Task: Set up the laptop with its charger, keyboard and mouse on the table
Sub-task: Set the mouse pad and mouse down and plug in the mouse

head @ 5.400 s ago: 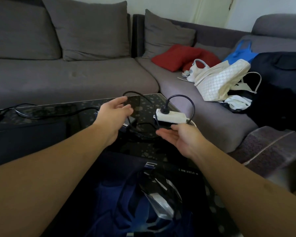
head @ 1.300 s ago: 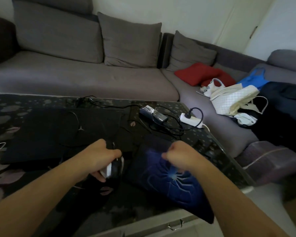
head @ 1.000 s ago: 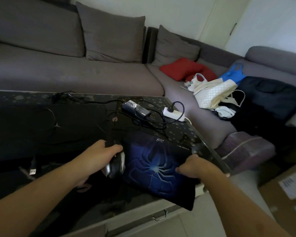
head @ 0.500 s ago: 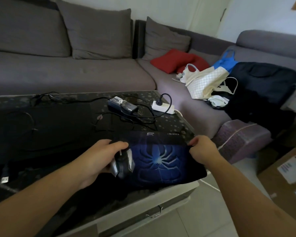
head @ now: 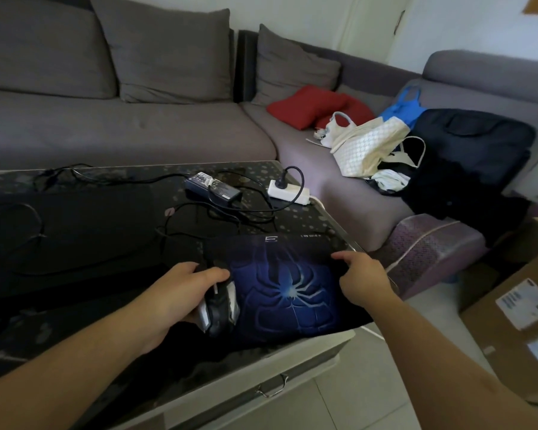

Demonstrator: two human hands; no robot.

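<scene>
Pad (head: 288, 290) squared to table (head: 320, 221) edge since a second ago; right hand (head: 362, 282) released, fingers resting on it. Mouse (head: 219, 308) still grasped by left hand (head: 180, 297); placement on pad judged next.

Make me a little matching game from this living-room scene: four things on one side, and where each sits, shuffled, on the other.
Things:
1. mouse
2. power strip
3. red cushion
4. cardboard box

Places:
A. on the floor at the right
B. on the sofa seat
C. gripped in the left hand
D. at the table's far right corner, a black plug in it

Pairs: 1-C, 2-D, 3-B, 4-A
</scene>
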